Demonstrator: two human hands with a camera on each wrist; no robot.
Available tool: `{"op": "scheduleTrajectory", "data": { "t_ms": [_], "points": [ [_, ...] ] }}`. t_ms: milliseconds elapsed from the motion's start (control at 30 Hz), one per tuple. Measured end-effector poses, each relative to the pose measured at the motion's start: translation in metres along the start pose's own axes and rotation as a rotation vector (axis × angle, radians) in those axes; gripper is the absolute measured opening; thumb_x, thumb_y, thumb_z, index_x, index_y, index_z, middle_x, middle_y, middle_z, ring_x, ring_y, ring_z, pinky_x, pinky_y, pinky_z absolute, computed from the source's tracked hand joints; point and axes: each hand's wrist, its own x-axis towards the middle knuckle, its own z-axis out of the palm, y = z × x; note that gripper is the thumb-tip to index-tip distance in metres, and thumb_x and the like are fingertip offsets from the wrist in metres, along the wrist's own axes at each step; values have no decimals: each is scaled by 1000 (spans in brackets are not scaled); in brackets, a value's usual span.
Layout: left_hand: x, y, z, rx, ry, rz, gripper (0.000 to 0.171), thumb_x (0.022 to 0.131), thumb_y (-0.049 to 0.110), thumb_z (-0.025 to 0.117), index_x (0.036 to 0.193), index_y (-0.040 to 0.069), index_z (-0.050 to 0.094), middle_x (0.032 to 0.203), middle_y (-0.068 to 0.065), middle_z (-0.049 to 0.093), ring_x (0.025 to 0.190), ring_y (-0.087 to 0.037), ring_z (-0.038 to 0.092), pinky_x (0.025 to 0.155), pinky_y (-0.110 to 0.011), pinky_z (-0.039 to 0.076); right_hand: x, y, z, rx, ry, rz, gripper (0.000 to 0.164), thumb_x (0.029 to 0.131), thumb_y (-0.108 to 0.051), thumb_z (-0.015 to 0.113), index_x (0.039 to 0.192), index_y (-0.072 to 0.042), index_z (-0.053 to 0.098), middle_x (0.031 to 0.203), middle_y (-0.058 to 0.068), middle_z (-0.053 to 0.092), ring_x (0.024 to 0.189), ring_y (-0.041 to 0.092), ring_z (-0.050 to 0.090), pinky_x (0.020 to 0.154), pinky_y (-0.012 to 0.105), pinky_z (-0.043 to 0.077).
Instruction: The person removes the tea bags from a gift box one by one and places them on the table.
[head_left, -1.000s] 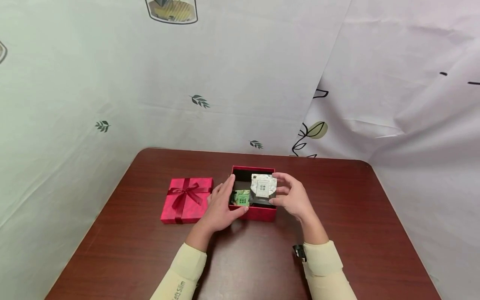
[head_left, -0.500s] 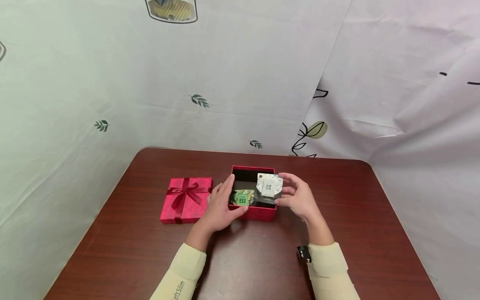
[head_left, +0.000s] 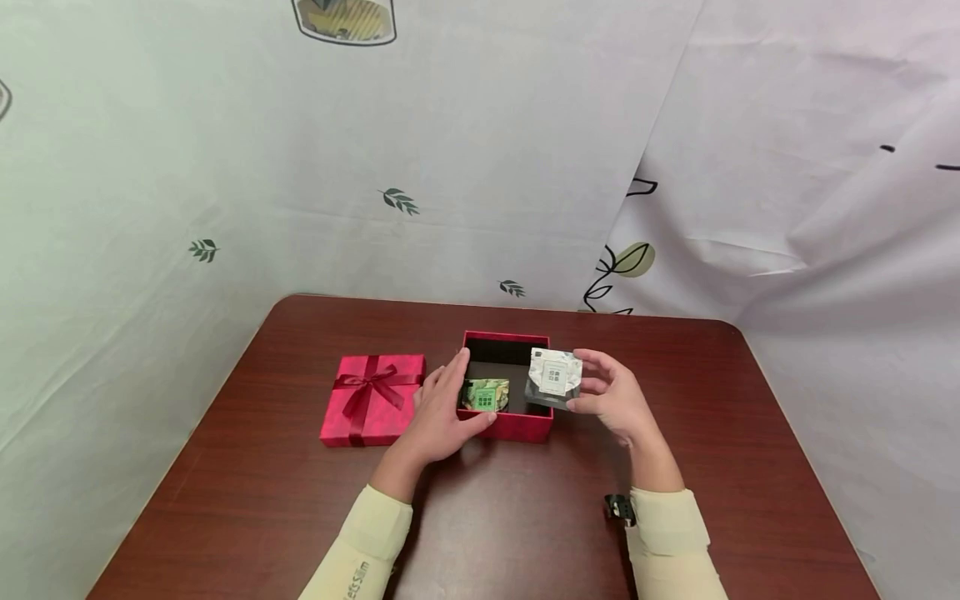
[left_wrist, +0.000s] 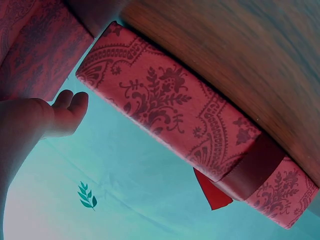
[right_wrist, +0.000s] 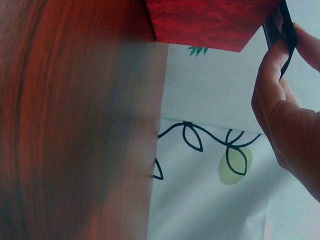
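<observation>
the left hand (head_left: 442, 412) covers much of the left wall of the red box (head_left: 525, 428), and the white packet (head_left: 555, 375) hides part of its right rim. the finest print on that packet and on the green packet (head_left: 486, 396) is too small to read. the desk (head_left: 495, 521) runs off the bottom of the head view. from the left wrist, the lid (left_wrist: 150, 95) hides its bow (left_wrist: 212, 190) except one red tail. the right wrist view cuts off the right hand (right_wrist: 290, 120) at its edge.

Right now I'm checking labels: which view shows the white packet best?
The head view: the white packet shows its labelled face there. The right wrist view catches it nearly edge-on, dark; the left wrist view doesn't show it.
</observation>
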Motion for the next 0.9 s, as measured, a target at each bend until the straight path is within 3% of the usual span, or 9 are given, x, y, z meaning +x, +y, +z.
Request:
{"op": "scheduleTrajectory", "data": {
  "t_ms": [367, 900],
  "points": [
    [0, -1, -1, 0, -9, -6, 108, 79, 50, 78, 162, 25, 14, 165, 8, 16, 144, -30, 19, 109, -60, 16, -1, 5, -12, 13, 15, 3, 80, 74, 23, 72, 145, -1, 45, 133, 24, 53, 102, 28, 63, 78, 33, 56],
    [-1, -1, -2, -8, -2, 13, 107, 78, 49, 79, 162, 25, 16, 165, 10, 15, 145, -38, 16, 109, -64, 14, -5, 13, -32, 33, 35, -8, 82, 73, 26, 69, 147, 3, 41, 132, 25, 50, 97, 19, 65, 76, 32, 57]
  ]
}}
